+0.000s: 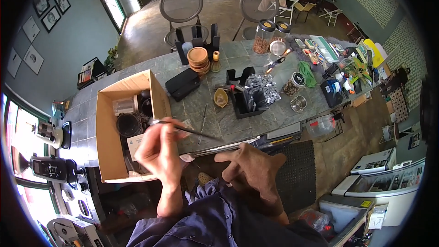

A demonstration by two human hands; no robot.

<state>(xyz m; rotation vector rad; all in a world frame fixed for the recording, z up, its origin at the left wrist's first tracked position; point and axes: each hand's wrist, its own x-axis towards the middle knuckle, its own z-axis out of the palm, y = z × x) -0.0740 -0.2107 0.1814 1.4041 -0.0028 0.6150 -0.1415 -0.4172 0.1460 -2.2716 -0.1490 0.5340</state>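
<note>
My left hand [157, 148] is closed on a thin black rod-like tool [192, 131] with a metal end, held over the front edge of the grey stone counter [256, 119]. The tool's tip points right across the counter. My right hand [249, 169] rests just below the counter's front edge, fingers spread, holding nothing, touching a flat strip [224, 147] that runs along the edge. Left of my left hand stands an open cardboard box [107, 142] with dark round parts and a white card inside.
On the counter stand a black organizer [244, 103] with dark utensils, a silvery foil bag [263, 86], stacked brown bowls [199, 59], glass jars [263, 36], a black pouch [183, 83] and a small metal cup [298, 104]. Coffee grinders [50, 169] stand at left. A black floor mat [297, 169] lies right. People sit far behind.
</note>
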